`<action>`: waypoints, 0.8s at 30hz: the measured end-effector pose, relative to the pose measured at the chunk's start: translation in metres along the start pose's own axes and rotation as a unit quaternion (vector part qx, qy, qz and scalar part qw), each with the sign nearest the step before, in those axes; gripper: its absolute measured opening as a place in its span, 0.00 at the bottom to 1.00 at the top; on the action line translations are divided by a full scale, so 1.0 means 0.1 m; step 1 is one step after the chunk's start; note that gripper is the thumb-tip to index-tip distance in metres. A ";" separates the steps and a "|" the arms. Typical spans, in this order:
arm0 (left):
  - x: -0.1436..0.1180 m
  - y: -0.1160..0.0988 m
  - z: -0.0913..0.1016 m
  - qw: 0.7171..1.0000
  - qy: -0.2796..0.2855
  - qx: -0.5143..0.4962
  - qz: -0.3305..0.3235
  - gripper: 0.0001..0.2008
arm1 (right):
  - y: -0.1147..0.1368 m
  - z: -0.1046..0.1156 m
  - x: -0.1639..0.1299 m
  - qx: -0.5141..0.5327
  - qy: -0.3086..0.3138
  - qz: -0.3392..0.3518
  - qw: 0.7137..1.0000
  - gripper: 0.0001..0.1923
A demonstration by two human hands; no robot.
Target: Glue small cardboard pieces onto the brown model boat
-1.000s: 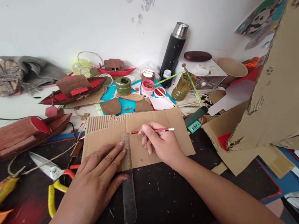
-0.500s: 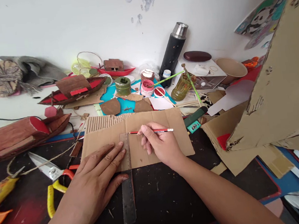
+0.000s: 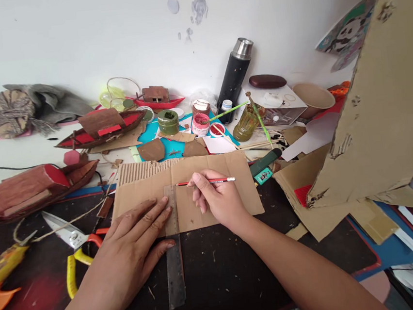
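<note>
A clear plastic ruler (image 3: 175, 270) runs front to back across a flat piece of cardboard (image 3: 194, 214), its near half lying over the dark table. My left hand (image 3: 134, 242) lies flat with fingers stretched out, the fingertips touching the ruler's left side and pressing on the cardboard. In my right hand (image 3: 214, 195) a red and black pencil (image 3: 218, 180) is pinched, lying nearly level. Its tip points left, close to the ruler's upper right edge; whether it touches the cardboard I cannot tell. The cardboard's far left edge shows bare corrugation.
Scissors (image 3: 70, 236) with yellow and orange handles lie to the left, below a brown model boat (image 3: 31, 191). Paint jars (image 3: 169, 122) and a black thermos (image 3: 233, 74) stand behind. A tall cardboard sheet (image 3: 365, 100) rises at the right.
The whole view has shifted slightly, with things at the right moving left in the picture. Both hands, the ruler and the pencil keep nearly the same places on the cardboard.
</note>
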State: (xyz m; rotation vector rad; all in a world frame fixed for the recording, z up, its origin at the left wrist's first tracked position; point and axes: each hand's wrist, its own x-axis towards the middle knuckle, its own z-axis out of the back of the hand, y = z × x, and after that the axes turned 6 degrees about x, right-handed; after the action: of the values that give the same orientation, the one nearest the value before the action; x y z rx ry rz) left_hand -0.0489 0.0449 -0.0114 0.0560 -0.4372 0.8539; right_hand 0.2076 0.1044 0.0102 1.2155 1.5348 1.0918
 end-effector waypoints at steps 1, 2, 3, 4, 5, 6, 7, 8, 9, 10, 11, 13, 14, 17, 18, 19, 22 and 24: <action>0.00 0.00 0.00 1.000 0.001 0.000 0.001 0.37 | 0.00 0.01 0.01 0.012 0.000 -0.001 1.000 0.31; 0.00 0.00 0.00 1.000 0.001 -0.001 0.003 0.36 | 0.00 0.02 0.02 0.024 0.000 -0.002 1.000 0.32; 0.00 0.00 -0.01 1.000 0.001 -0.002 0.004 0.36 | 0.00 0.03 0.04 0.034 0.001 -0.003 0.999 0.32; 0.00 0.00 -0.01 1.000 0.003 -0.005 0.007 0.36 | 0.01 0.05 0.05 0.043 0.001 -0.003 0.999 0.33; -0.01 0.00 -0.01 1.000 0.004 -0.008 0.009 0.35 | 0.02 0.06 0.07 0.051 0.002 -0.003 0.999 0.33; -0.01 0.00 -0.01 1.000 0.006 -0.010 0.012 0.35 | 0.03 0.07 0.08 0.059 0.001 -0.004 0.998 0.33; -0.02 0.00 -0.02 1.000 0.007 -0.011 0.013 0.34 | 0.04 0.08 0.09 0.067 0.000 -0.005 0.998 0.33; -0.02 0.01 -0.02 1.000 0.009 -0.011 0.015 0.34 | 0.05 0.09 0.09 0.073 -0.002 -0.008 0.997 0.33; -0.03 0.01 -0.02 1.000 0.010 -0.010 0.016 0.34 | 0.06 0.11 0.10 0.077 -0.003 -0.012 0.997 0.33; -0.03 0.01 -0.02 1.000 0.010 -0.009 0.016 0.34 | 0.07 0.12 0.10 0.078 -0.002 -0.017 0.997 0.33; -0.03 0.02 -0.03 1.000 0.010 -0.009 0.016 0.33 | 0.08 0.14 0.10 0.075 0.000 -0.020 0.997 0.33; -0.04 0.03 -0.03 1.000 0.013 -0.011 0.017 0.33 | 0.09 0.16 0.10 0.064 0.012 -0.019 0.998 0.33; -0.04 0.03 -0.03 1.000 0.013 -0.012 0.017 0.33 | 0.09 0.18 0.11 0.057 0.019 -0.015 0.998 0.33; -0.03 0.04 -0.03 1.000 0.013 -0.015 0.012 0.33 | 0.07 0.19 0.15 0.042 0.030 0.000 0.999 0.33; -0.03 0.04 -0.03 1.000 0.013 -0.015 0.009 0.34 | 0.06 0.18 0.16 0.040 0.030 0.003 0.999 0.33; -0.02 0.04 -0.02 1.000 0.015 -0.016 0.007 0.34 | 0.04 0.17 0.17 0.038 0.028 0.004 0.999 0.33; -0.02 0.04 -0.02 1.000 0.021 -0.015 0.006 0.34 | -0.01 0.13 0.17 0.030 0.035 0.002 0.999 0.33; -0.02 0.04 -0.02 1.000 0.020 -0.016 0.008 0.34 | -0.04 0.12 0.15 0.024 0.047 0.001 0.999 0.33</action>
State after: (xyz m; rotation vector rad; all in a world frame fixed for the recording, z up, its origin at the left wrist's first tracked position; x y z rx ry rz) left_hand -0.0525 0.0460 -0.0142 0.0058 -0.4146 0.8621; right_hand 0.2159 0.1204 0.0020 1.2134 1.6404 1.1323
